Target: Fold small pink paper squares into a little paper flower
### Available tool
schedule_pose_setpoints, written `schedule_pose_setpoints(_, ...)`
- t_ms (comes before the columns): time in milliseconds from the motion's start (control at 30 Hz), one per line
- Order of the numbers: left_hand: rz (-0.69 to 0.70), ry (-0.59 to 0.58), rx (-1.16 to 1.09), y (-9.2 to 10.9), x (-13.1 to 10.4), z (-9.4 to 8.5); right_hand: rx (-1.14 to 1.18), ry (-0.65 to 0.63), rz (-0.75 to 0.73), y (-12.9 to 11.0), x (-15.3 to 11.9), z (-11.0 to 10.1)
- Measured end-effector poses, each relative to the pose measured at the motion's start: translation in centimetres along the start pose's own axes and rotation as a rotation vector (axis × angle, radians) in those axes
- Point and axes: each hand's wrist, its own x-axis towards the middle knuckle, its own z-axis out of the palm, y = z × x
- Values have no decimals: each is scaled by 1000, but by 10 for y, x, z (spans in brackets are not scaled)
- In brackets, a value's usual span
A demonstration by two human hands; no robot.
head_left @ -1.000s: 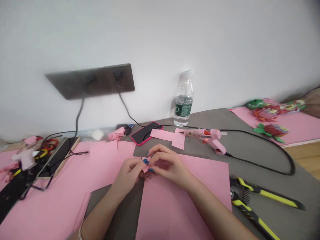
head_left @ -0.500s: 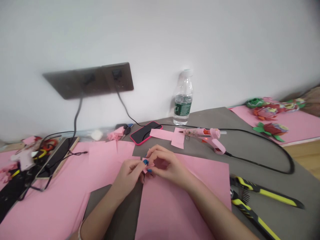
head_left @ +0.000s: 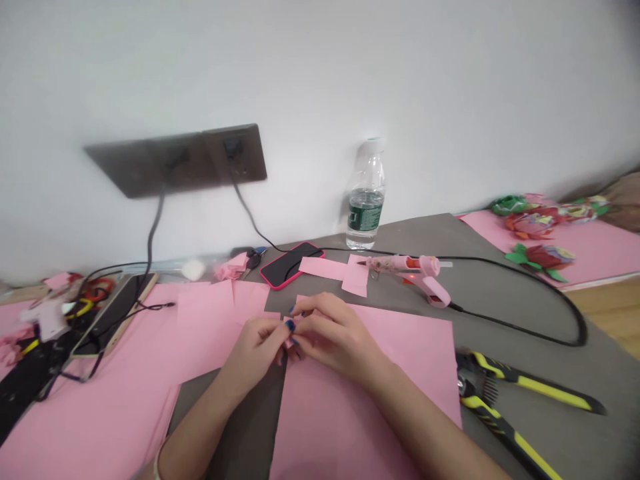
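Between my fingertips is a small piece of pink paper (head_left: 288, 341), mostly covered by the fingers. My left hand (head_left: 257, 350) pinches it from the left, thumb on top. From the right, my right hand (head_left: 333, 333) closes on the same piece, its fingers bent and touching it. Both hands are over the left part of a large pink sheet (head_left: 350, 413) on the grey table. Just beyond them lie a phone with a red edge (head_left: 290, 267) and a pink paper strip (head_left: 323, 268) crossing a squarish pink piece (head_left: 356, 277).
A pink glue gun (head_left: 425, 277) lies behind my right hand, its black cord (head_left: 530, 267) looping right. Yellow-black pliers (head_left: 530, 390) rest at the right. A water bottle (head_left: 364, 207) stands by the wall. More pink sheets (head_left: 115, 400), a second phone (head_left: 117, 313) and paper flowers (head_left: 543, 260) are around.
My right hand's fingers have drawn closer together and flattened over the small paper piece. The left hand keeps its pinch, almost unmoved. The large sheet's right edge has shifted slightly left.
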Motion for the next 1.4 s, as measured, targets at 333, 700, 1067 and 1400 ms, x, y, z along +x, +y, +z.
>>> schedule_pose_setpoints(333,-109,-90,-183,3,0,-4,2,-13,-2,0,1,-3)
schedule_pose_setpoints(700,-9,-46,-277,-4,2,-3,189,19,201,3,0,0)
schedule_pose_setpoints(1067,24,-2,-247,2,0,0,439,-44,335,3,0,-5)
schedule_pose_setpoints(1400,40,-2,-85,2,-3,-1,592,-89,449,3,-2,-4)
